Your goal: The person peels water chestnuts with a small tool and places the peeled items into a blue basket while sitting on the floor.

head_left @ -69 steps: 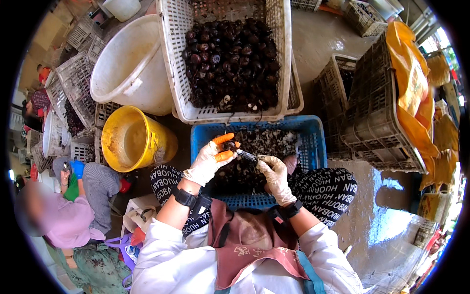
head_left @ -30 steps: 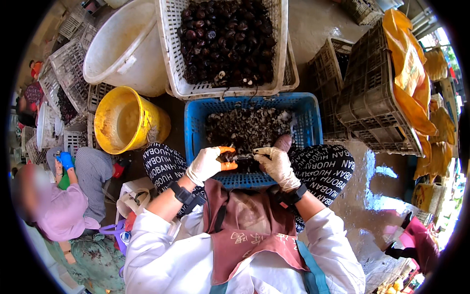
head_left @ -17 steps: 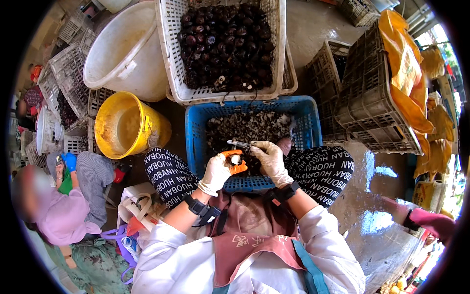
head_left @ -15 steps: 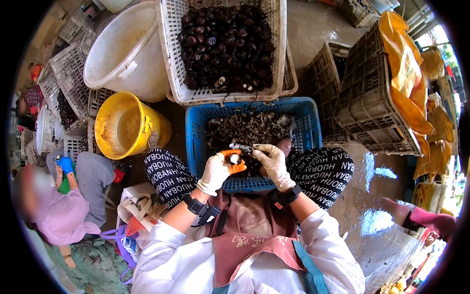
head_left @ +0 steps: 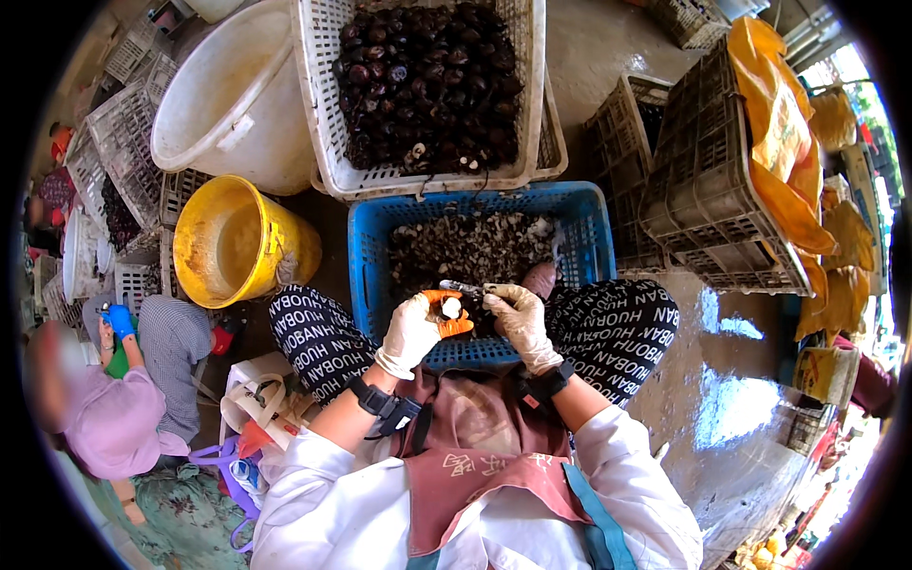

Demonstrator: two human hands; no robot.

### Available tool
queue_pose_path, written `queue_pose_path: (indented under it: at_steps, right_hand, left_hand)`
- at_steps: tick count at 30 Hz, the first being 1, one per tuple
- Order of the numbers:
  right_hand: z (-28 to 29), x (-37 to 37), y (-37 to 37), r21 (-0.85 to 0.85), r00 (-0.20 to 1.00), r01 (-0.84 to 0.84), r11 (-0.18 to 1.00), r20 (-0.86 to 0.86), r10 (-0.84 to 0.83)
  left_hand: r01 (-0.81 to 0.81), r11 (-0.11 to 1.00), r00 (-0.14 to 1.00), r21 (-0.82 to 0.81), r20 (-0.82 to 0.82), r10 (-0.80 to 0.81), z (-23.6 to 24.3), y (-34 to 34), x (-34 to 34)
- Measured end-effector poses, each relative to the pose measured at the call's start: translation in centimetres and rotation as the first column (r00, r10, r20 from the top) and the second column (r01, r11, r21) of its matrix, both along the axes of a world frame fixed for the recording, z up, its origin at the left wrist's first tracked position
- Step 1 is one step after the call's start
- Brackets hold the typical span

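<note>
My left hand [head_left: 418, 328], in a white glove with orange finger covers, is closed around a dark round corm [head_left: 450, 310] with a pale cut face. My right hand [head_left: 518, 323], also gloved, grips a small metal-bladed tool [head_left: 463, 287] lying just above the corm. Both hands are over a blue perforated crate [head_left: 594, 214] holding dark and whitish peelings [head_left: 456, 242]. Behind it a white perforated crate [head_left: 316, 90] holds a heap of unpeeled dark corms [head_left: 427, 85].
A yellow bucket [head_left: 214, 247] and large white tub [head_left: 214, 76] stand left; stacked grey crates [head_left: 703, 190] with orange sheeting [head_left: 779, 133] stand right. A co-worker in pink [head_left: 114, 408] sits at left. My patterned-trousered knees [head_left: 613, 342] flank the blue crate.
The pale cut face has turned into view in my left hand since about a second ago, and the tool has risen above it. A passer-by at lower right has moved farther out toward the edge.
</note>
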State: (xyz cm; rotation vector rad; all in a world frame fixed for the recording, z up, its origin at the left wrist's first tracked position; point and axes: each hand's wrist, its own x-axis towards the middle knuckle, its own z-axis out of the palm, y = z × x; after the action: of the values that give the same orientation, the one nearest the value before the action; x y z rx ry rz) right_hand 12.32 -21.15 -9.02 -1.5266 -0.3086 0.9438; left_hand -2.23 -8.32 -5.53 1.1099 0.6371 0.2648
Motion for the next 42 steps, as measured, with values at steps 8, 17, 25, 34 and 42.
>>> queue_pose_path:
  at_steps: [8, 17, 25, 34, 42]
  right_hand:
    - [2.6, -1.2, 1.4, 0.111, 0.914, -0.038, 0.993, -0.399, 0.080]
    - [1.8, -0.6, 1.7, 0.123, 0.980, -0.025, 0.992, -0.195, 0.049]
    - [1.3, -2.1, -0.4, 0.076, 0.991, -0.085, 0.993, -0.095, 0.092]
    - [0.8, -0.8, 0.9, 0.088, 0.997, 0.055, 0.995, -0.055, -0.051]
    - [-1.8, 1.1, 0.0, -0.166, 0.996, 0.054, 0.985, 0.085, -0.040]
  left_hand:
    - [0.291, 0.511, 0.956, 0.809, -0.262, -0.130, 3.7, 1.1, 1.2]
    - [0.371, 0.715, 0.898, 0.593, -0.425, -0.113, 2.9, 1.2, 0.7]
    - [0.112, 0.969, 0.989, 0.220, -0.120, -0.087, 1.7, 1.0, -0.1]
    - [0.039, 0.952, 0.990, 0.303, -0.142, 0.004, 0.6, 1.3, -1.0]
    - [0.105, 0.862, 0.969, 0.495, -0.248, 0.025, 2.3, 0.9, -0.9]
